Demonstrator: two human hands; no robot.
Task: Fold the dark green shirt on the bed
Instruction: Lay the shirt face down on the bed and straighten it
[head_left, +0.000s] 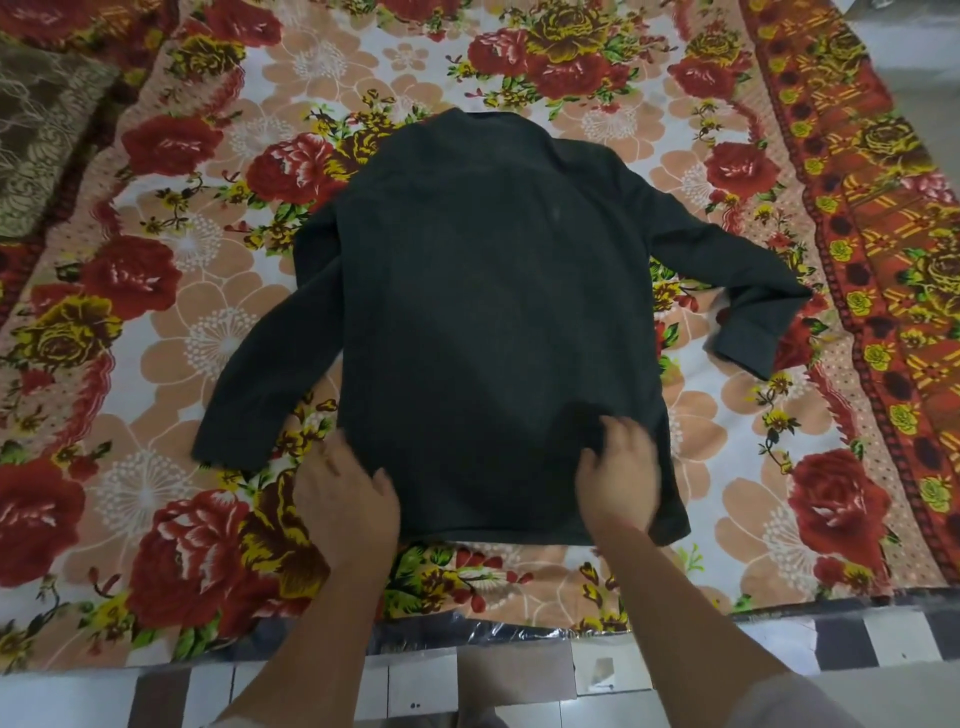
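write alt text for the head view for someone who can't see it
A dark green shirt lies flat, sleeves spread, on a floral bedspread, collar end away from the viewer. A person's left hand and right hand are on its near hem. A brown pillow sits at the far left.
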